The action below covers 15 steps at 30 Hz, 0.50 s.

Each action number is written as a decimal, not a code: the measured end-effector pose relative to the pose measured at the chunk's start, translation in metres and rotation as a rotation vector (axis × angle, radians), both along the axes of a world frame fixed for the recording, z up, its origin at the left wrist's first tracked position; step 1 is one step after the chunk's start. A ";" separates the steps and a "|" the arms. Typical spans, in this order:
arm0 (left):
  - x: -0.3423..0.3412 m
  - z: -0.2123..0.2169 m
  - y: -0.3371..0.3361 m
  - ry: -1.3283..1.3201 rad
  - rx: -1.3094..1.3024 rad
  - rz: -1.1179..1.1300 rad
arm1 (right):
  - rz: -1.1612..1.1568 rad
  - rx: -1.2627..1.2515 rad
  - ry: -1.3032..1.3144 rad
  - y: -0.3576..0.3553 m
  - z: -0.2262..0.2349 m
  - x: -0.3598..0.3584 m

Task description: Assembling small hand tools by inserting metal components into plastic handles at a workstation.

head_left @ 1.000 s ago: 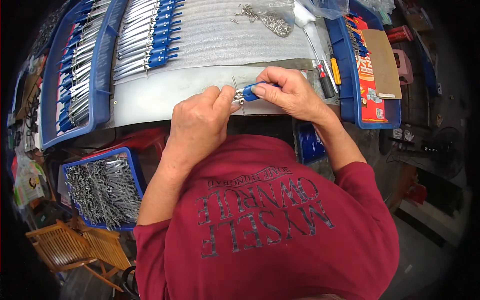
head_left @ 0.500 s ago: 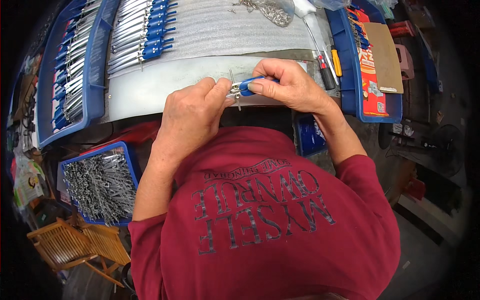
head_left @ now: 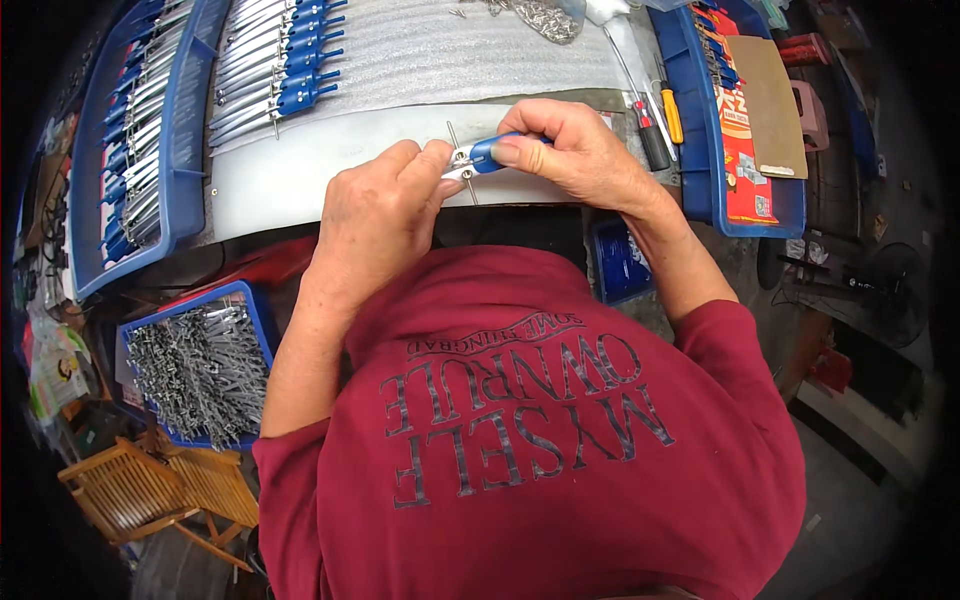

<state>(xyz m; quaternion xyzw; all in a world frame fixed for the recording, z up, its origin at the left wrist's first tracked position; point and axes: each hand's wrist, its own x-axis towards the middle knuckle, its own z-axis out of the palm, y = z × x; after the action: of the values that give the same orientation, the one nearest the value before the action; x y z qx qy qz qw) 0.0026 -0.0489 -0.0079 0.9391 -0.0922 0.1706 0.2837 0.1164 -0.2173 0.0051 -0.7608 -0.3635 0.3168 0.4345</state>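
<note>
While the left hand (head_left: 378, 210) pinches a metal part's (head_left: 483, 156) silver end over the counter (head_left: 290, 180), the right hand (head_left: 580, 158) pinches its blue end.

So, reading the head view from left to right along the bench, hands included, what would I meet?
Left blue tray → row of blue-ended metal assemblies → left hand → held blue-and-silver assembly → right hand → black-and-red screwdriver → yellow-handled tool → right blue tray.
</note>
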 end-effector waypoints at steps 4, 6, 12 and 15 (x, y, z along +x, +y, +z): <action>-0.001 0.000 0.003 0.026 -0.076 0.003 | -0.065 0.183 0.017 -0.002 -0.011 -0.002; -0.002 0.000 0.004 0.060 -0.101 0.005 | -0.018 0.202 -0.116 -0.003 -0.007 -0.004; -0.001 0.003 -0.001 0.014 -0.105 0.038 | 0.050 0.257 -0.610 -0.005 -0.013 0.003; -0.002 0.002 -0.003 0.006 -0.055 0.082 | 0.049 0.235 -0.604 -0.004 -0.013 0.003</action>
<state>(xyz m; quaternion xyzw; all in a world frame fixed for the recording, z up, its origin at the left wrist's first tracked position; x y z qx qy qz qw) 0.0006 -0.0519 -0.0060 0.9344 -0.0479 0.1817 0.3026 0.1193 -0.2212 -0.0077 -0.7561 -0.5283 0.0430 0.3839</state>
